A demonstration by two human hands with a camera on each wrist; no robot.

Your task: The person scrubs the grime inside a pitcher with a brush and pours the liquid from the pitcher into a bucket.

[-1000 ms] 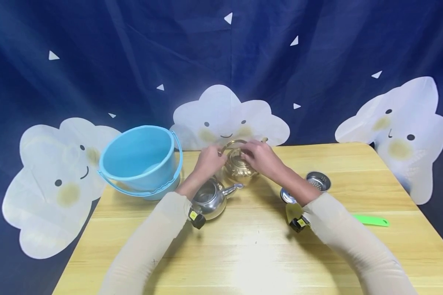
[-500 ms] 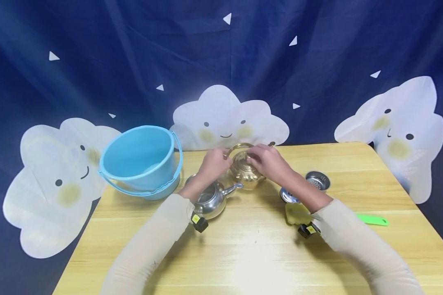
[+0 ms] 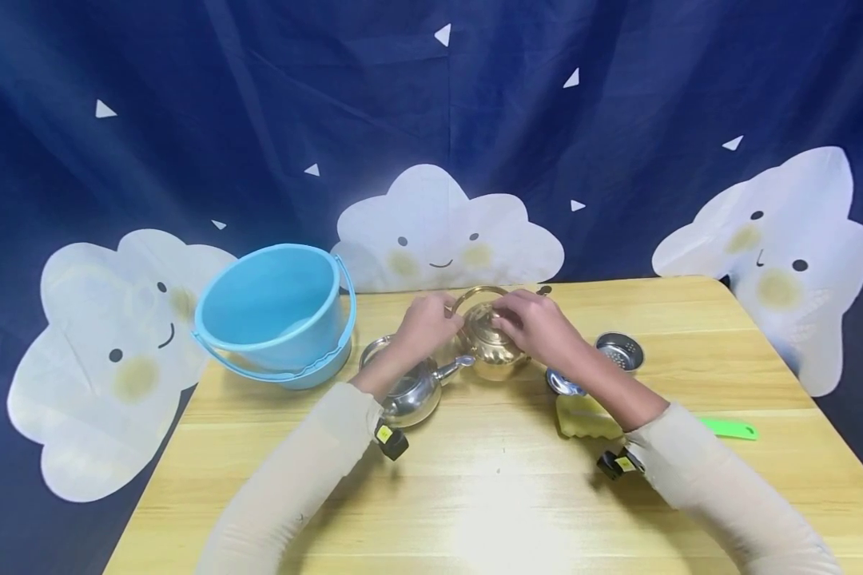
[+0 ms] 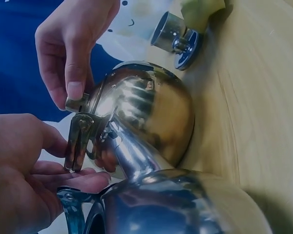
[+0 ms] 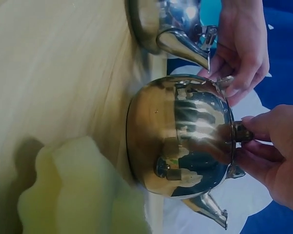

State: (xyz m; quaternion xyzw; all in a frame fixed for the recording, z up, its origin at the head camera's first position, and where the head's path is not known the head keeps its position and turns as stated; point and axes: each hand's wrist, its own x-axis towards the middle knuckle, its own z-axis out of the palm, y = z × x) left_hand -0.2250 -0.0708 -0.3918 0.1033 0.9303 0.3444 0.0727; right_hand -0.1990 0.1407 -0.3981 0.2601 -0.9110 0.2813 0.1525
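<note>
A shiny gold teapot with an arched handle stands at the back middle of the table. My left hand pinches the left side of that handle. On the lid, my right hand pinches the small knob between thumb and fingers. The lid sits on the teapot. In the head view a silver teapot stands in front and to the left, partly hidden under my left forearm. Its spout points toward the gold teapot.
A light blue bucket stands at the back left. To the right lie a perforated metal strainer, a silver lid, a yellow sponge and a green handle, its other end hidden by my arm. A blue curtain hangs behind.
The gold teapot has shifted right and toward me, with both hands moving along on its handle and lid knob. The silver teapot and bucket have stayed in place.
</note>
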